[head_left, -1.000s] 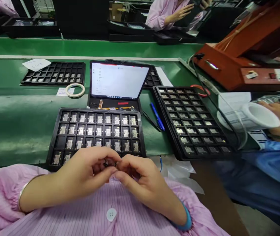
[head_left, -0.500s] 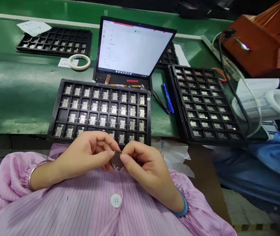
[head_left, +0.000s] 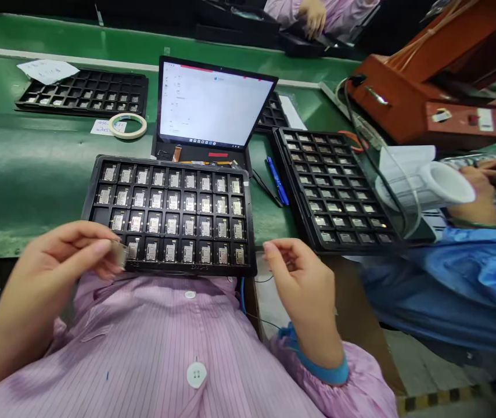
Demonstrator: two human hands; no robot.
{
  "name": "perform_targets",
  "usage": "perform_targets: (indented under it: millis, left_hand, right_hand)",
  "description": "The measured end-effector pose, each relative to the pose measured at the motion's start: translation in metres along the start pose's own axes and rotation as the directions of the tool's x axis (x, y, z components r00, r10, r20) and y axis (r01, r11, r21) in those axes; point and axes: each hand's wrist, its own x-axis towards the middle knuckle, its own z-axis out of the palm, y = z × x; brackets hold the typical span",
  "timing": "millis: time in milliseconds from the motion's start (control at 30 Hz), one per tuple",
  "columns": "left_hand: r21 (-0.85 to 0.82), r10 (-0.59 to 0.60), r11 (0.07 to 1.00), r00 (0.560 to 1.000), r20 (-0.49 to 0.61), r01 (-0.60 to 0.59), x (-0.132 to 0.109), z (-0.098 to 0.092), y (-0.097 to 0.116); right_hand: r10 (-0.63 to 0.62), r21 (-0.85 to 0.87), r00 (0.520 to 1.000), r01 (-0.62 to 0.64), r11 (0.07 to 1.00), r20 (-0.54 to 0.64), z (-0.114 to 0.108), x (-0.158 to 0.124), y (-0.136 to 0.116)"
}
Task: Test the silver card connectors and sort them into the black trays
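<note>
My left hand [head_left: 63, 258] pinches a small metal part [head_left: 120, 253] between thumb and fingers, just off the near left corner of a black compartment tray [head_left: 250, 229] filled with several similar parts. My right hand [head_left: 302, 278] hovers at the tray's near right corner, fingers curled and pressed together; whether anything sits in them I cannot see. Both wrists come out of pink striped sleeves.
A tablet with a lit screen [head_left: 213, 104] stands behind the tray. A second filled tray [head_left: 279, 138] lies to the right, a blue pen [head_left: 277, 184] between them. A tape roll [head_left: 127, 125] and another tray [head_left: 80, 93] sit far left. A person in blue [head_left: 470, 273] handles a label roll [head_left: 431, 180] beside an orange machine [head_left: 405, 110].
My hands were joined over one small part in front of my chest. They have separated: the left moved out left with the part, the right moved out right.
</note>
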Motion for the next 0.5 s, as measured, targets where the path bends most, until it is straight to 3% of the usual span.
perform_targets:
  millis: [100,200,267,333,400,500]
  left_hand:
    - [-0.062,0.051,0.996,0.976,-0.214,-0.065,0.011,-0.026,-0.013]
    - [-0.117,0.085,0.986,0.953,-0.292,-0.123,0.025,-0.046,-0.032]
    - [-0.082,0.092,0.990,0.957,-0.276,-0.118,0.033,-0.054,-0.043]
    - [-0.064,0.041,0.996,0.982,-0.182,-0.054,0.037,-0.058,-0.050]
    - [-0.109,-0.026,0.994,0.994,-0.105,0.014,0.040,-0.058,-0.053]
    - [-0.242,-0.098,0.968,0.990,-0.101,0.071,0.043,-0.056,-0.050]
  right_hand:
    - [0.135,-0.052,0.988,-0.131,0.990,0.074,0.005,0.008,0.037]
    - [0.274,0.061,0.941,-0.291,0.955,0.199,0.018,0.013,0.058]
    - [0.296,0.233,0.914,-0.362,0.902,0.277,0.023,0.016,0.062]
    - [0.302,0.389,0.893,-0.423,0.818,0.335,0.025,0.018,0.060]
    - [0.329,0.479,0.857,-0.499,0.722,0.396,0.023,0.020,0.056]
    - [0.321,0.543,0.801,-0.584,0.604,0.505,0.021,0.022,0.048]
